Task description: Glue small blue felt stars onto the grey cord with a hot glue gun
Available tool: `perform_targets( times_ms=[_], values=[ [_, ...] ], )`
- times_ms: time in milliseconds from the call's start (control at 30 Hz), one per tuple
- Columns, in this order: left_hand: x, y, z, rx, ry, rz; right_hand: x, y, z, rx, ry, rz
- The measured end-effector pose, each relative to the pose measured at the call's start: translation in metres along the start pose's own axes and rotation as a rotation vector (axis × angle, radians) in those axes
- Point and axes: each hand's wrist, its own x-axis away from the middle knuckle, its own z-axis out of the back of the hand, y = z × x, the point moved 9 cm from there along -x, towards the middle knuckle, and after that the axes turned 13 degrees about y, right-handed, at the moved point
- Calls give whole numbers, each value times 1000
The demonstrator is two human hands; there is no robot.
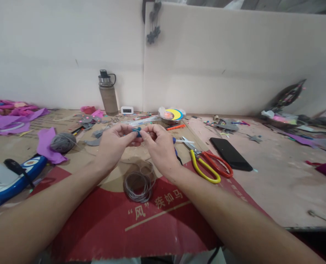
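Between the fingertips of both hands is a small blue piece (136, 130), too small to name for certain. My left hand (116, 141) pinches its left side, thumb against fingers. From the right, my right hand (158, 145) closes on the same piece, and the two hands nearly touch. A loose coil of grey yarn (139, 187) lies on the red printed cardboard (157, 227) below them. Its strand runs near the hands and toward a grey yarn ball (63, 142) at the left. Red and yellow handled scissors (207, 163) lie partly open beside my right wrist.
A black phone (230, 154) lies right of the scissors. At the back stand a water bottle (107, 95), a small white clock (127, 110) and a metal bowl (172, 119). Purple felt (48, 145) and a blue-and-white object (19, 179) lie at the left.
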Motion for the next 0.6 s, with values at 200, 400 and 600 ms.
perform_targets(
  times_ms=[200,400,600],
  values=[
    [1,1,-1,30,7,20,-1,-2,2,57,10,54],
    [5,5,-3,45,-2,41,-1,0,2,67,-7,21],
    [5,5,-3,46,4,57,-2,-1,3,60,-4,5]
  ],
)
